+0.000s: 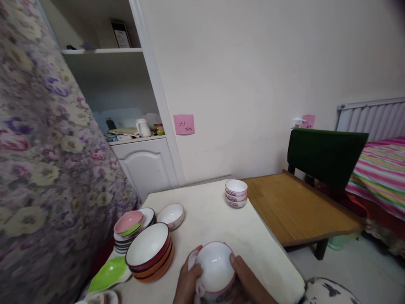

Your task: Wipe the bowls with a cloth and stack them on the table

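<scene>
Between my two hands, a small white bowl [217, 264] with a thin red rim is tilted so its inside faces me. My left hand [190, 274] grips the bowl's left side, thumb near the rim, with a pale cloth [200, 290] bunched between the fingers and the bowl. On the right, my right hand [245, 276] closes on the bowl, its thumb at the rim; the other fingers are mostly hidden under it. A similar single bowl [172, 215] stands farther back on the left, and a stack of red-rimmed bowls [236, 194] sits at the table's far right corner.
Left on the white table [202, 211] are stacked large bowls [148, 249], a pile of plates with a pink bowl [129, 221] on top, and a green leaf-shaped dish [109, 273]. A lower wooden table [291, 207] adjoins on the right, near a green-covered chair [325, 154].
</scene>
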